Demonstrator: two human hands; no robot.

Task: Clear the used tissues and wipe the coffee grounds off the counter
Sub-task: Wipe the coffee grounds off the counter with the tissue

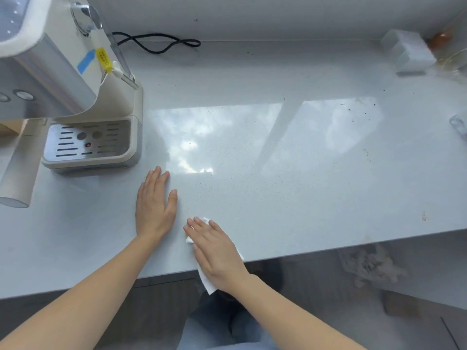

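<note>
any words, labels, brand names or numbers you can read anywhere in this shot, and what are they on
No text here can be read.
Yellow tag on the coffee machine: dark print on it, too small and blurred to read.
Blue tape beside the tag: no writing visible.
Round buttons on the machine's front: any markings are too blurred to tell.
Tissue under the right hand: blank.
</note>
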